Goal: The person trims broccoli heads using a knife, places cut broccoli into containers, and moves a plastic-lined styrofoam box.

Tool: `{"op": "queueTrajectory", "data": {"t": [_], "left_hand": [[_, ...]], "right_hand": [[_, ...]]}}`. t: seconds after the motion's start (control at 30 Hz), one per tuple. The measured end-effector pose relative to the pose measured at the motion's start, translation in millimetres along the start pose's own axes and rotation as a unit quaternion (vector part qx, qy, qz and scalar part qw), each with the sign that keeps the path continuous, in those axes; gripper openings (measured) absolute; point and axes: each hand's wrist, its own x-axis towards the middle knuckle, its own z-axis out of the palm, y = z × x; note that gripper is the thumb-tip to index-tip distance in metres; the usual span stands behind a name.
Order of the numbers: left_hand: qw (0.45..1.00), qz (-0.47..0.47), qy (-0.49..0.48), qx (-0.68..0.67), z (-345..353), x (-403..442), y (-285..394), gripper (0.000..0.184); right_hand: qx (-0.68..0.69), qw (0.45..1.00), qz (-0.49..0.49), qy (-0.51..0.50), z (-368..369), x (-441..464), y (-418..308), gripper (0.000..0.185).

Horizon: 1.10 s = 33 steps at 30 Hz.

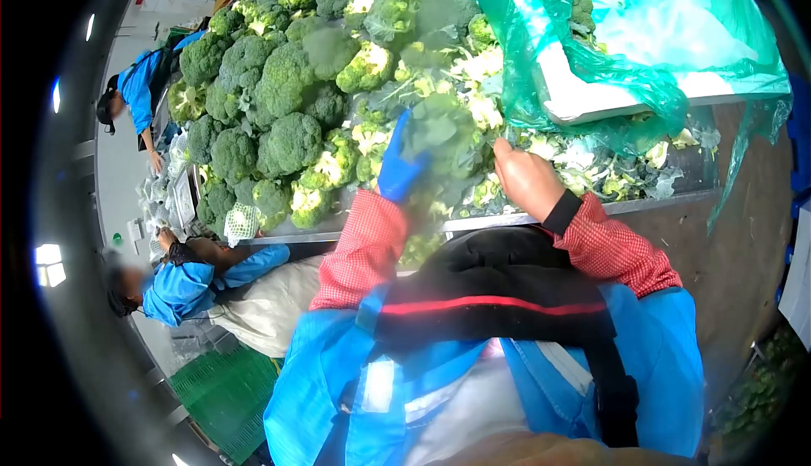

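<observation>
My left hand (pixel 400 168), in a blue glove, is around the near side of a broccoli head (pixel 443 132), which looks blurred and hazy. The bare right hand (pixel 528 180) is closed at the broccoli's right side, its fingertips pressed together; whatever they hold is too small or hidden to tell. Beneath and beyond both hands, trimmed leaves and pale stem pieces (pixel 604 158) cover the table. To the left rises a large pile of broccoli heads (pixel 283 77).
A white foam box (pixel 583 98) lined with green plastic film (pixel 667 115) stands at the right. The table's metal edge (pixel 625 205) runs before me. Two co-workers in blue, one near (pixel 182 288) and one farther off (pixel 139 86), are at the left. A green crate (pixel 224 398) lies below.
</observation>
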Motion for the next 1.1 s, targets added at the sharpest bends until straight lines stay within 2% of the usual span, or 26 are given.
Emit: {"op": "queueTrajectory", "data": {"t": [0.03, 0.1, 0.2, 0.23, 0.33, 0.4, 0.47, 0.5, 0.6, 0.67, 0.73, 0.77, 0.83, 0.87, 0.9, 0.93, 0.97, 1.0, 1.03, 1.07, 1.1], "left_hand": [[0.999, 0.022, 0.002, 0.031, -1.7, 2.6, -4.7, 0.088], [0.999, -0.013, 0.000, -0.052, 4.2, -5.5, 1.1, 0.088], [0.997, 0.013, 0.001, -0.079, 9.8, -2.1, 3.8, 0.086], [0.995, -0.022, 0.034, -0.092, 13.5, -6.1, 12.7, 0.085], [0.993, 0.032, 0.021, -0.114, 20.4, -10.2, 10.4, 0.082], [0.995, 0.025, 0.015, -0.100, 26.6, -14.1, 17.5, 0.083], [0.994, -0.015, 0.048, -0.102, 40.5, -21.6, 29.7, 0.083], [0.995, 0.010, 0.032, -0.090, 39.7, -24.8, 28.9, 0.080], [0.994, 0.048, 0.042, -0.087, 40.4, -32.0, 27.7, 0.081], [0.990, 0.053, 0.014, -0.133, 42.2, -35.0, 37.3, 0.084], [0.964, 0.068, -0.080, -0.245, 27.9, -37.6, 41.4, 0.083], [0.963, 0.049, -0.030, -0.264, 30.3, -41.4, 44.1, 0.071], [0.981, 0.060, -0.053, -0.176, -30.4, -17.8, -24.7, 0.054], [0.974, 0.054, -0.051, -0.213, -34.9, -17.4, -31.1, 0.050], [0.966, 0.050, -0.049, -0.249, -39.2, -17.2, -37.0, 0.046], [0.956, 0.045, -0.047, -0.285, -43.5, -17.1, -42.9, 0.042], [0.991, 0.111, -0.014, -0.068, -47.8, -15.6, -57.6, 0.042], [0.997, 0.071, -0.041, -0.014, -44.3, -27.2, -36.1, 0.043], [0.996, 0.033, -0.072, 0.043, -40.5, -39.1, -14.1, 0.044], [0.986, 0.005, -0.123, -0.117, -42.1, -42.9, 1.0, 0.050], [0.946, -0.022, -0.172, -0.273, -45.0, -43.0, 10.3, 0.055]], "right_hand": [[-0.015, 1.000, 0.009, -0.001, 2.5, -1.9, -1.8, 0.013], [-0.032, 0.999, 0.023, -0.010, 6.9, 1.4, -2.2, 0.013], [-0.050, 0.999, 0.001, 0.017, 7.7, 25.6, -2.4, 0.012], [-0.065, 0.998, 0.001, 0.004, 0.1, 27.5, -7.8, 0.012], [-0.057, 0.998, 0.003, -0.010, 6.7, 17.8, -4.7, 0.012], [-0.062, 0.998, 0.012, -0.020, 9.1, 11.6, -4.6, 0.011], [-0.071, 0.997, 0.019, -0.006, 6.4, 12.4, -7.3, 0.010], [-0.078, 0.997, 0.023, -0.006, 19.7, 23.7, 3.0, 0.013], [0.007, 0.998, 0.043, -0.054, 27.5, 27.3, 18.5, 0.019], [0.204, 0.976, 0.065, -0.048, 20.6, 10.4, 28.2, 0.029], [0.365, 0.917, 0.150, -0.057, -2.4, -3.7, 17.6, 0.031], [0.397, 0.905, 0.150, -0.029, -4.7, -4.2, 14.5, 0.033], [0.396, 0.907, 0.143, -0.027, -8.6, -0.3, 3.7, 0.037], [0.396, 0.907, 0.139, -0.026, -9.6, 1.8, 0.1, 0.039], [0.499, 0.853, 0.122, -0.092, -2.5, 4.7, 4.4, 0.055], [0.545, 0.824, 0.117, -0.101, -3.1, 3.6, -3.6, 0.058], [0.589, 0.793, 0.112, -0.109, -3.0, 1.4, -15.3, 0.062], [0.631, 0.759, 0.106, -0.117, -5.0, 0.0, -23.1, 0.065], [0.611, 0.779, 0.117, -0.083, -7.7, 0.0, -25.1, 0.066], [0.585, 0.808, 0.066, -0.020, -4.3, 4.5, -21.8, 0.063], [0.554, 0.831, 0.015, 0.043, 1.9, 14.2, -14.6, 0.061]]}}
